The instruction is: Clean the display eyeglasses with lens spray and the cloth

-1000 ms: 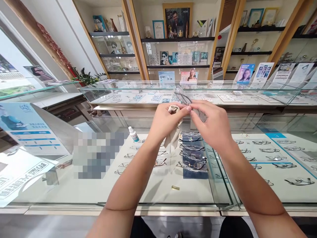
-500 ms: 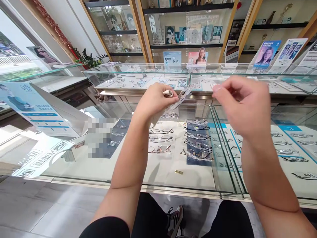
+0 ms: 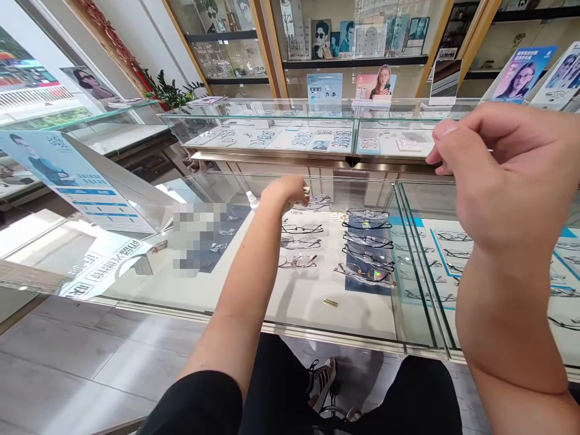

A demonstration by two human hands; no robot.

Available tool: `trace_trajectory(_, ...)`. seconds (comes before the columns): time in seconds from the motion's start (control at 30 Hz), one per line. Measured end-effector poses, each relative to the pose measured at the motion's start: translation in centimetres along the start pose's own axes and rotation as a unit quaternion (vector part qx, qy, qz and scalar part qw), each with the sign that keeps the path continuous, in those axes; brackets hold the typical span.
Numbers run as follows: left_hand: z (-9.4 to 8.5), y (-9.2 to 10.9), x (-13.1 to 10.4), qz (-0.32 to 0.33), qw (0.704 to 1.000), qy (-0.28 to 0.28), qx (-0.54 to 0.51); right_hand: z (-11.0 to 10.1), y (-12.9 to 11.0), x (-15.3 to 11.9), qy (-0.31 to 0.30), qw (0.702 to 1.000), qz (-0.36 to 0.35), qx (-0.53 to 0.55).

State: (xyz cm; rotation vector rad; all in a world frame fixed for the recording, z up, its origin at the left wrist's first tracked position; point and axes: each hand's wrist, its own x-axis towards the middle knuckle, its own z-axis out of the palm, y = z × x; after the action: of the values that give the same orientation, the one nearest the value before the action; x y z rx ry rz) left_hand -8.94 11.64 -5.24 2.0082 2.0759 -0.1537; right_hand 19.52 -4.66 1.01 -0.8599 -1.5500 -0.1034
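Left arm stretched forward and down into the open glass display case [image 3: 408, 254], forearm running up the middle of the view. Left hand [image 3: 287, 190] at the far end of the white display tray [image 3: 312, 302], knuckles up, fingers curled around a cream cleaning cloth [image 3: 307, 191], of which only a small end shows at the fingertips. Just past those fingertips a clear-framed pair of glasses [image 3: 319, 200] lies at the top of the tray's left column; whether the hand grips it or only touches it cannot be told at this size. Frame looks transparent, thin, lenses glinting. Below it in the same column: three more pairs in a row, dark-rimmed then reddish. A second column to the right sits on a dark blue pad [image 3: 362, 284] with several dark frames. Small white spray bottle [image 3: 252, 199] just left of the left wrist. Small brass-coloured piece [image 3: 330, 302] lies alone on the tray's near part. Right hand [image 3: 507, 175] raised, close to the camera, well apart from the left; fingers loosely bent toward the thumb, holding nothing visible.
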Motion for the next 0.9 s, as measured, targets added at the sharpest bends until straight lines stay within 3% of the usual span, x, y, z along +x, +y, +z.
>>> trace_trajectory(0.43, 1.8, 0.1, 1.7, -0.039, 0.995, -0.074, 0.058, 0.1, -0.5, 0.0, -0.021, 1.0, 0.018, 0.002)
trace_trajectory(0.7, 2.1, -0.3, 2.2, -0.042, 0.993, -0.083, 0.07, 0.0, -0.8, -0.3, -0.024, 0.999, 0.023, -0.001)
trace_trajectory(0.9, 2.3, -0.2, 2.9, 0.001, 0.999, -0.002, 0.035, -0.1, -0.7, -0.3, -0.024, 0.999, 0.024, -0.002)
